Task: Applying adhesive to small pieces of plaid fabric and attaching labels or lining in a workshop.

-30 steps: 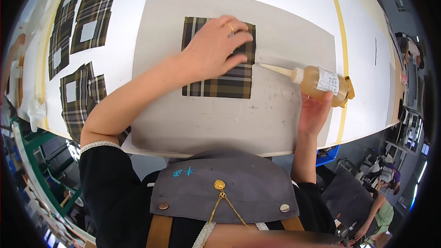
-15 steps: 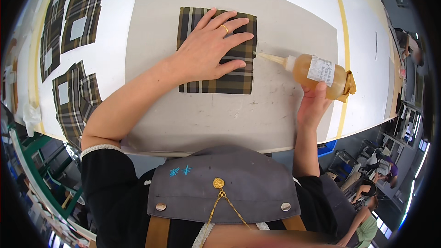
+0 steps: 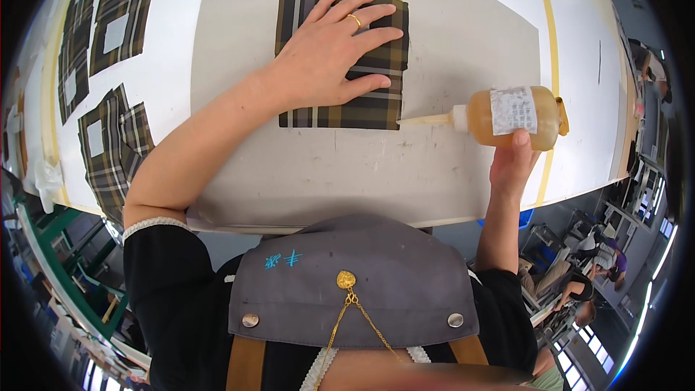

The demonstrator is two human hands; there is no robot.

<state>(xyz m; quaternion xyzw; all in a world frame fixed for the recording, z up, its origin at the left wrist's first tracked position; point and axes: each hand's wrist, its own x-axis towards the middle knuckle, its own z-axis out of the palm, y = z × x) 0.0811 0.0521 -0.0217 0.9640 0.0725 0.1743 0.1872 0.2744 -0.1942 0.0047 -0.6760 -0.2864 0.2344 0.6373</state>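
Observation:
A square of dark plaid fabric [image 3: 340,117] lies flat on a grey board [image 3: 326,174]. My left hand [image 3: 337,51] rests on it with spread fingers, a ring on one of them, and hides much of its middle. In my right hand [image 3: 514,163] is a squeeze bottle [image 3: 481,119] of amber liquid, lying almost level, with a white label round its body. Its long thin nozzle [image 3: 427,119] points left, and the tip meets the fabric's lower right corner.
Several plaid pieces [image 3: 119,18] with white patches lie at the far left, with a folded plaid bundle [image 3: 108,152] nearer me. Yellow tape [image 3: 548,36] runs along the white table's right side. A crumpled clear plastic bag [image 3: 49,185] hangs at the left edge. Other people sit far right.
The nozzle tip has slid down the fabric's right edge to its lower corner as my right hand moved nearer me. My left hand stays spread on the fabric; the whole view has shifted slightly.

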